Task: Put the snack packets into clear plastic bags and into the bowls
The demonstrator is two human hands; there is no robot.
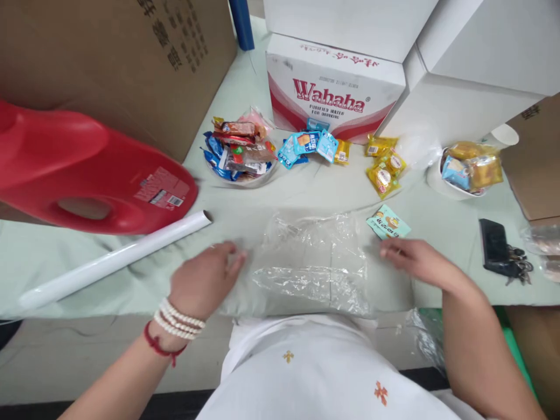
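Observation:
A clear plastic bag (310, 245) lies flat and crinkled on the cloth-covered table in front of me. My left hand (205, 277), with strings of white beads and a red cord at the wrist, is just left of the bag. Its thumb and forefinger are apart, with nothing between them. On the bag's other side hovers my right hand (417, 262), slightly blurred, its fingers loosely bent and apart. Just beyond those fingers lies a mint-green snack packet (389, 221). I see nothing held in the right hand.
A snack-filled bowl (238, 182), blue snack packets (301, 144) and yellow packets (384, 169) lie farther back. A white tub (452, 184) holds more. At left are a red jug (109, 169) and white roll (118, 256); behind, a Wahaha carton (332, 87). Keys (520, 265) lie right.

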